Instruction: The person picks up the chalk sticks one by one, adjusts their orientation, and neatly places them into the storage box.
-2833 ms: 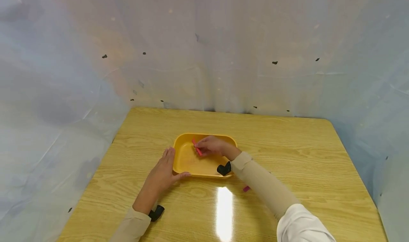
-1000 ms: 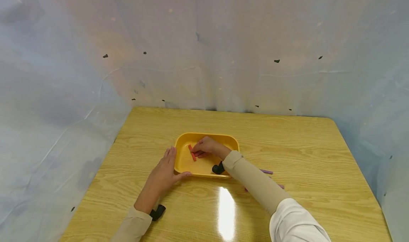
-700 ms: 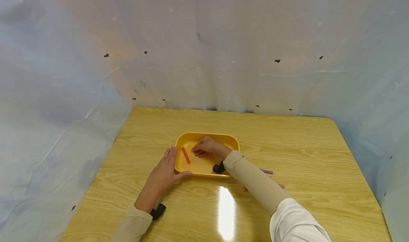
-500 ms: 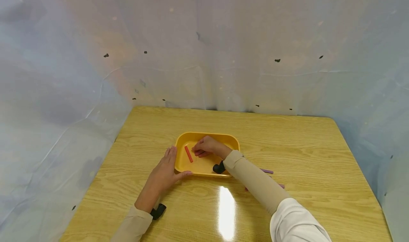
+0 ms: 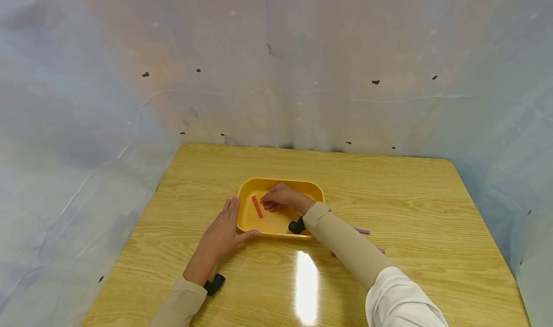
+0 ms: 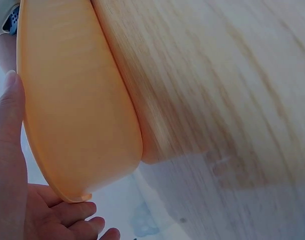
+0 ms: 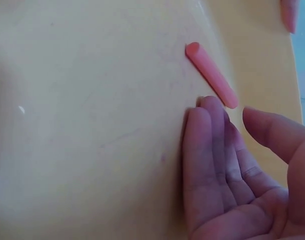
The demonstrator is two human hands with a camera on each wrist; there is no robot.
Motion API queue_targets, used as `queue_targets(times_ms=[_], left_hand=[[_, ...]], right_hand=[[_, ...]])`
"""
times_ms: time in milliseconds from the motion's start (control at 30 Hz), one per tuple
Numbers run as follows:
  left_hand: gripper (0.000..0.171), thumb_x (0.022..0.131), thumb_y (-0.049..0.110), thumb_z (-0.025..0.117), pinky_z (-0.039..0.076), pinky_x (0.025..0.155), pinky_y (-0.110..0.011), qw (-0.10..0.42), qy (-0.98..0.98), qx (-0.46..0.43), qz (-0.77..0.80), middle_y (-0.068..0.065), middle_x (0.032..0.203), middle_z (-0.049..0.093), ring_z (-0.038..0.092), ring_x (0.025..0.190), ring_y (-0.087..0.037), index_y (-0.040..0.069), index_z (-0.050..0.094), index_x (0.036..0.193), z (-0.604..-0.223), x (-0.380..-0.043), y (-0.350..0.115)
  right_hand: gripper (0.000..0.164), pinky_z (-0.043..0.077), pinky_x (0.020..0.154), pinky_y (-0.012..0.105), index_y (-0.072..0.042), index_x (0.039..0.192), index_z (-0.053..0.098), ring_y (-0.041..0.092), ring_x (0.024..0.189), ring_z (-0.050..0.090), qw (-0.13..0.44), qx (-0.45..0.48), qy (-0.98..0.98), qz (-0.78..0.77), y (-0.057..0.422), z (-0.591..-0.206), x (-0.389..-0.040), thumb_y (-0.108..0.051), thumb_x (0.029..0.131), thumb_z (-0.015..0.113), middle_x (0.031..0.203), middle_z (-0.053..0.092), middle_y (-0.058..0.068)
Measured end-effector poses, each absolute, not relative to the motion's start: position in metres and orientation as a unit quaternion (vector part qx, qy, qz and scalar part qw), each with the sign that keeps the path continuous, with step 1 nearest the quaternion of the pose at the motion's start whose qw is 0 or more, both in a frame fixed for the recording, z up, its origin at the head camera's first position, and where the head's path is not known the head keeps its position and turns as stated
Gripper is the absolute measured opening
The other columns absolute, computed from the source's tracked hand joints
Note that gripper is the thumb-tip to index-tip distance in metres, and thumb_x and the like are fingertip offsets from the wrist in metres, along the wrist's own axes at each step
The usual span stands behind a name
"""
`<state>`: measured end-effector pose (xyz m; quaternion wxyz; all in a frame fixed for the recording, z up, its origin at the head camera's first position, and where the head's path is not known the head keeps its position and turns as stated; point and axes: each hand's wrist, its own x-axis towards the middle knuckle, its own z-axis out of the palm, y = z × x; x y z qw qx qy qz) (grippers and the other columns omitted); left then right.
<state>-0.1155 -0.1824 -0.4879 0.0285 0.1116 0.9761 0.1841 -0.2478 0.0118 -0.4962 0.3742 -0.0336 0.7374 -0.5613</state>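
Observation:
A short red round stick (image 5: 257, 206) lies on the floor of a yellow tray (image 5: 282, 233), towards its left end. My right hand (image 5: 278, 197) is inside the tray just right of the stick, holding nothing. In the right wrist view, the fingertips (image 7: 197, 117) rest close to the tray floor near one end of the stick (image 7: 212, 75), with the thumb apart. My left hand (image 5: 222, 231) braces the tray's near left corner, its fingers along the left side and its thumb along the front rim. The left wrist view shows the tray's outer wall (image 6: 82, 100) beside that hand.
Two purple-pink sticks, one of them a purple stick (image 5: 362, 231), lie on the wooden table (image 5: 410, 211) by the right forearm, which partly hides them. A pale plastic sheet (image 5: 276, 77) rises behind the table and at both sides.
The right fingers first pinched the red stick and then let it go in the tray. It rolled left, then back a little right. The left hand stayed at the tray's corner.

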Motion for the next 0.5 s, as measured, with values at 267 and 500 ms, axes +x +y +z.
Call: queue_targets(times_ms=[267,500], left_hand=[[0.117,0.072,0.082,0.041,0.024,0.108,-0.046,0.033,0.977,0.108,0.184,-0.015,0.153,0.013,0.008,0.141,-0.025,0.001,0.007,0.149,-0.4889,-0.1196,-0.184],[0.117,0.072,0.082,0.041,0.025,0.107,-0.047,0.033,0.977,0.109,0.182,-0.016,0.153,0.014,0.009,0.14,-0.026,0.001,0.007,0.149,-0.4897,-0.1237,-0.1851]], right_hand=[[0.023,0.053,0.08,0.039,0.006,0.099,0.069,0.028,0.085,0.067,0.383,-0.042,0.732,-0.561,0.0139,-0.4948,-0.2515,-0.014,0.089,0.064,0.089,0.069,0.017],[0.026,0.051,0.083,0.041,0.008,0.102,0.067,0.031,0.089,0.066,0.39,-0.069,0.73,-0.557,0.0154,-0.4878,-0.2528,-0.015,0.091,0.061,0.094,0.068,0.019]])
